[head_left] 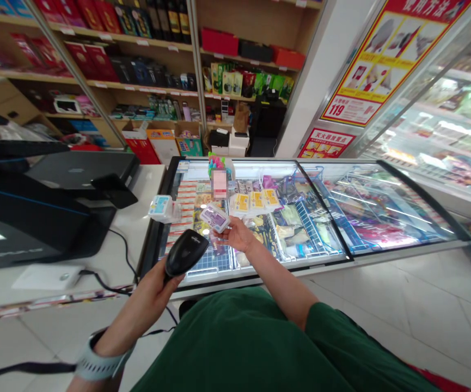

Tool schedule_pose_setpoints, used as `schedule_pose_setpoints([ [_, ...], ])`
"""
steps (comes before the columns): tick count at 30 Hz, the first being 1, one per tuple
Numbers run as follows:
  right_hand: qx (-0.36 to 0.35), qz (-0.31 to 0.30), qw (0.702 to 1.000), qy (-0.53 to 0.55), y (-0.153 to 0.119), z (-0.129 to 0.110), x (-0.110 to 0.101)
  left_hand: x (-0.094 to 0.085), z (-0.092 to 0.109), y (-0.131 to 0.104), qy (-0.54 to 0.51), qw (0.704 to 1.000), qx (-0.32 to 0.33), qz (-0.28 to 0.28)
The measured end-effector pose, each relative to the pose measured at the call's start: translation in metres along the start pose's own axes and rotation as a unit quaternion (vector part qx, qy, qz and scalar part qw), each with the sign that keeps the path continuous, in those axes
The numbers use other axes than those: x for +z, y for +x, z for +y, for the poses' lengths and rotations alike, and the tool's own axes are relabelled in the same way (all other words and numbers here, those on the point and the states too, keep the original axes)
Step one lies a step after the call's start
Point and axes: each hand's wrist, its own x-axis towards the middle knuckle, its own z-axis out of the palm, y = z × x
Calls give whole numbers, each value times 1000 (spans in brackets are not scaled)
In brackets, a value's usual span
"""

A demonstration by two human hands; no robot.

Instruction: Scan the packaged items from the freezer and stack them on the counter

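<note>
My left hand [150,296] is wrapped round the handle of a black barcode scanner [187,252], whose head points towards the pack in my other hand. With the fingers of my right hand [238,236] I grip the end of a small white and purple pack [214,216], tilted above the freezer's glass lid. Beyond it, several white packs with yellow labels [256,202] stand in a row on the glass. On the left, a white and blue pack [161,208] sits at the edge between counter and freezer. A colourful item [216,163], partly blurred out, stands at the far rim.
The chest freezer [325,256] stretches to the right, its goods visible through glass. Left of it, a counter [108,256] bears a dark till [26,212], a white box-shaped device [47,276] and black cables. Stocked shelves [137,90] line the back.
</note>
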Motion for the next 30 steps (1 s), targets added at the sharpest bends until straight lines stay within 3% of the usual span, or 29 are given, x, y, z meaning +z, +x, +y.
schedule_pose_setpoints([
  [10, 0, -15, 1000, 19, 1, 5, 0, 3, -7, 5, -3, 1000, -18, -11],
  [15, -42, 43, 994, 92, -4, 2, 0, 2, -7, 6, 1, 999, -47, -1],
  [23, -116, 102, 965, 213, -14, -8, -18, 4, -8, 10, 5, 999, -50, -12],
  [28, -129, 108, 963, 212, -17, -13, -17, 5, -7, 10, 10, 999, -44, -2],
  [30, -155, 138, 962, 178, -18, -17, -13, 5, -7, 10, 9, 999, -47, -3],
])
